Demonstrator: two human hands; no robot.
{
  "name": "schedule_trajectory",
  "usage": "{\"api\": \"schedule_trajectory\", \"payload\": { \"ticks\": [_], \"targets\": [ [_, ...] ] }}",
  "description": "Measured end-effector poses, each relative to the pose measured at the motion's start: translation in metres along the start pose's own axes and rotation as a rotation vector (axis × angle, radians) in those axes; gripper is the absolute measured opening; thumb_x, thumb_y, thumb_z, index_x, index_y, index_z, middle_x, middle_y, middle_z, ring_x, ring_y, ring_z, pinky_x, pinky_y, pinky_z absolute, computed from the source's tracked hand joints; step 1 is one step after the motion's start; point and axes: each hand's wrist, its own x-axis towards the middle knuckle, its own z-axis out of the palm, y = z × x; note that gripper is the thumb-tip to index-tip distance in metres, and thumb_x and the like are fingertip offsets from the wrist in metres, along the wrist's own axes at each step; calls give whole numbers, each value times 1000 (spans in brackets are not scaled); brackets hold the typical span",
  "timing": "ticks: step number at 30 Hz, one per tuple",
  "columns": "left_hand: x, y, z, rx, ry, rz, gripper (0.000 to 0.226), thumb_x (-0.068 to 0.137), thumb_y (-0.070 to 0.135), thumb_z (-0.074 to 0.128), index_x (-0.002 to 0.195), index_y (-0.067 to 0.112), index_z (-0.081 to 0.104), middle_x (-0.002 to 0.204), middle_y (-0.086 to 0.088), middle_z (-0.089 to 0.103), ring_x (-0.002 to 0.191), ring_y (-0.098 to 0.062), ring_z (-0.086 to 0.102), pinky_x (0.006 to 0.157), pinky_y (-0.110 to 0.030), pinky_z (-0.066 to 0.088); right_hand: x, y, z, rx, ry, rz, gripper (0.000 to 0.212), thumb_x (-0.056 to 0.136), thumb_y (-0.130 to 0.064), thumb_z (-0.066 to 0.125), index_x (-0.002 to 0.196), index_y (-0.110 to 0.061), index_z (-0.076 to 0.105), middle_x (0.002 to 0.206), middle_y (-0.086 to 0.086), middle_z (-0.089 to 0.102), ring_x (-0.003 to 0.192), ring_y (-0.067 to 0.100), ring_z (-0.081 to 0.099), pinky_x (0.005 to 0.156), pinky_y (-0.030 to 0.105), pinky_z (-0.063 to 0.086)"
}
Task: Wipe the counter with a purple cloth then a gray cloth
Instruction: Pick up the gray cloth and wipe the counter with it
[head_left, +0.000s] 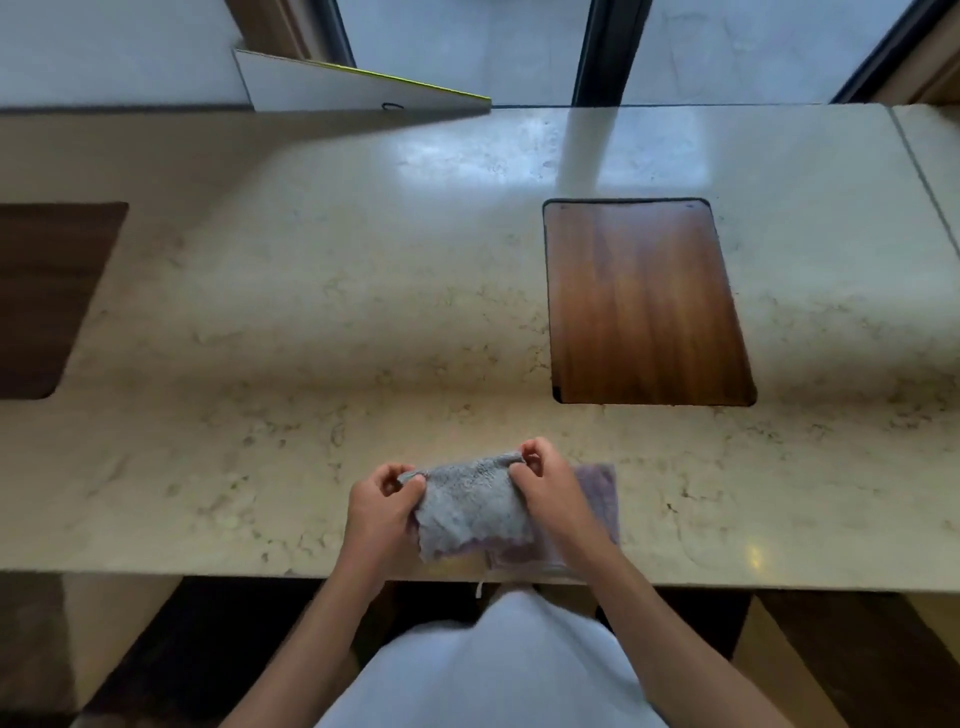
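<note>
A fluffy gray cloth (470, 506) hangs between both my hands just above the near edge of the pale marble counter (311, 312). My left hand (382, 506) pinches its upper left corner. My right hand (543, 480) pinches its upper right corner. Flat on the counter beneath and to the right lies the purple cloth (600, 501), partly covered by the gray cloth and my right forearm.
A wooden panel (644, 301) is set into the counter at the right, and a darker one (47, 296) at the far left. A white board with a yellow edge (353, 85) leans at the back. Windows rise behind the counter.
</note>
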Motion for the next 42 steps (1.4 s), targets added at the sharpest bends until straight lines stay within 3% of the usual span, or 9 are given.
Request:
{"api": "schedule_trajectory", "payload": {
  "ticks": [4, 7, 11, 15, 18, 22, 33, 38, 42],
  "targets": [
    [41, -2, -28, 201, -28, 45, 3, 89, 14, 64, 89, 17, 64, 87, -7, 70, 85, -28, 69, 69, -40, 58, 23, -25, 34, -190, 53, -9, 7, 100, -8, 49, 101, -12, 54, 91, 4, 60, 79, 17, 54, 62, 25, 43],
    [72, 13, -29, 383, -93, 172, 4, 87, 15, 63, 91, 16, 63, 86, -5, 70, 72, -17, 67, 64, -30, 51, 43, -42, 43, -263, 175, 14, 9, 99, -6, 49, 103, -13, 53, 97, 6, 62, 83, 19, 56, 60, 26, 42],
    [99, 24, -39, 635, -103, 531, 23, 85, 10, 63, 108, 12, 63, 104, -6, 64, 92, -23, 59, 79, -35, 50, 49, -50, 68, -606, 395, -52, 41, 95, -12, 54, 136, -14, 49, 135, 10, 52, 115, 25, 53, 95, 37, 47],
    [107, 6, -70, 967, -46, 825, 48, 71, 13, 72, 118, 11, 63, 121, -16, 61, 107, -37, 58, 85, -45, 48, 30, -28, 108, -911, 268, -167, 65, 96, -43, 54, 154, -29, 29, 163, 18, 23, 148, 39, 26, 116, 56, 30],
    [114, -22, -104, 1219, -15, 732, 59, 78, 36, 71, 133, 19, 56, 147, -20, 45, 134, -41, 42, 104, -54, 34, 27, -5, 132, -1050, 181, -181, 71, 92, -67, 32, 156, -40, 22, 167, 19, 12, 152, 46, 14, 116, 64, 19],
    [126, -51, -135, 1305, -5, 620, 72, 92, 67, 28, 155, 33, 21, 167, -8, 7, 153, -31, 3, 119, -51, -4, 37, 7, 151, -1104, 201, -126, 75, 93, -72, 20, 159, -37, 13, 168, 18, -1, 152, 44, -1, 119, 62, -1],
    [123, -53, -129, 1256, -2, 563, 69, 94, 64, 24, 156, 38, 11, 167, -2, -4, 152, -23, -13, 120, -55, -4, 69, 18, 130, -1154, 243, -324, 56, 100, -51, 31, 153, -33, 37, 163, 5, 31, 150, 34, 30, 115, 59, 19],
    [124, -50, -128, 1250, -23, 517, 70, 91, 64, 31, 155, 39, 18, 167, -4, 4, 153, -24, -9, 120, -54, -5, 75, 1, 146, -1045, 418, -288, 58, 96, -34, 36, 150, -13, 45, 158, 11, 42, 147, 29, 37, 116, 48, 19],
    [130, -45, -132, 1257, -8, 555, 67, 89, 64, 34, 149, 35, 34, 161, -10, 24, 150, -30, 14, 117, -57, 10, 43, 21, 184, -1064, 240, -634, 52, 97, -18, 43, 148, -12, 47, 157, 11, 42, 146, 29, 38, 117, 46, 26]
  ]
}}
